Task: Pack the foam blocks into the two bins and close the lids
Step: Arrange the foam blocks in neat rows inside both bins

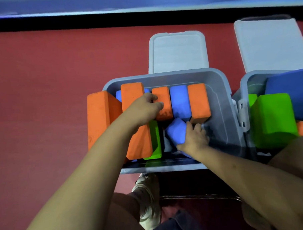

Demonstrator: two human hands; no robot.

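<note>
Red floor underneath; centre bin crammed with foam blocks, lid open; left hand fingers curled on orange block, right hand gripping blue block mid-frame

Two grey bins on red floor, lids open behind them. Near bin holds upright foam blocks: orange block, blue block, second orange block in row. Left hand rests on orange block, fingers curled over its top. Right hand grips tilted blue block low in bin. Large orange block stands outside left wall. Second bin at right holds green block. Shoe below.
</note>
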